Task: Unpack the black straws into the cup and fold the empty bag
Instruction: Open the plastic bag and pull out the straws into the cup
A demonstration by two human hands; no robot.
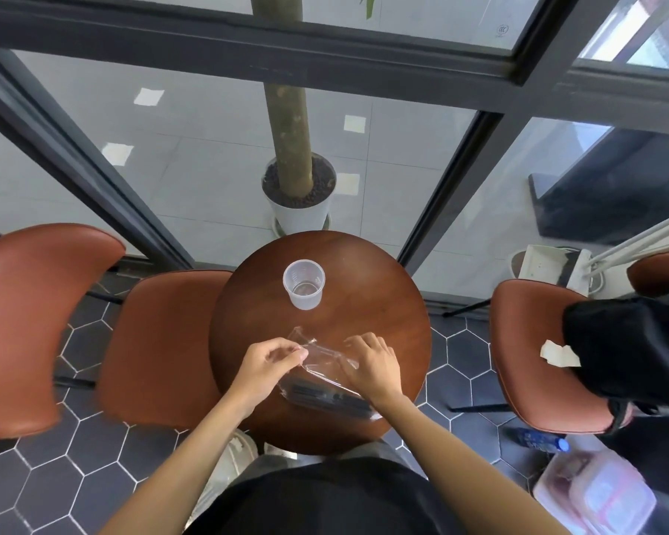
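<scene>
A clear plastic bag [321, 361] lies on the round brown table [383, 303], with the black straws [325, 397] still inside at its near end. My left hand [269, 362] pinches the bag's open top edge between thumb and fingers. My right hand [371, 364] rests on the bag's right side with curled fingers pressing the plastic; whether it grips the bag is unclear. An empty translucent plastic cup [304, 283] stands upright on the table, beyond the bag and apart from both hands.
Orange-brown chairs stand left [159, 341] and right [533, 357] of the table; a black bag [630, 349] lies on the right one. A potted tree [298, 195] and glass wall stand behind. A water bottle [541, 442] and plastic boxes [595, 496] lie on the floor.
</scene>
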